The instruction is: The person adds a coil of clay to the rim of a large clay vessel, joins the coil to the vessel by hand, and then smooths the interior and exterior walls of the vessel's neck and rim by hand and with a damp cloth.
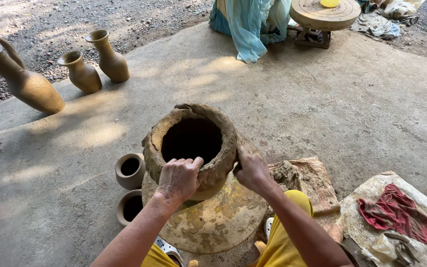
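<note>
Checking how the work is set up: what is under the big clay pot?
The clay pot stands on a round wheel, smeared with clay. Both hands, left and right, grip the rim. The pot's base and what carries the wheel are hidden.

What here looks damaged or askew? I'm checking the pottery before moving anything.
The big clay pot on the round wheel has a thick, lumpy, uneven rim, rough where the left hand and right hand press it. The large vase at far left appears to lean steeply; the two smaller vases stand upright.
</note>
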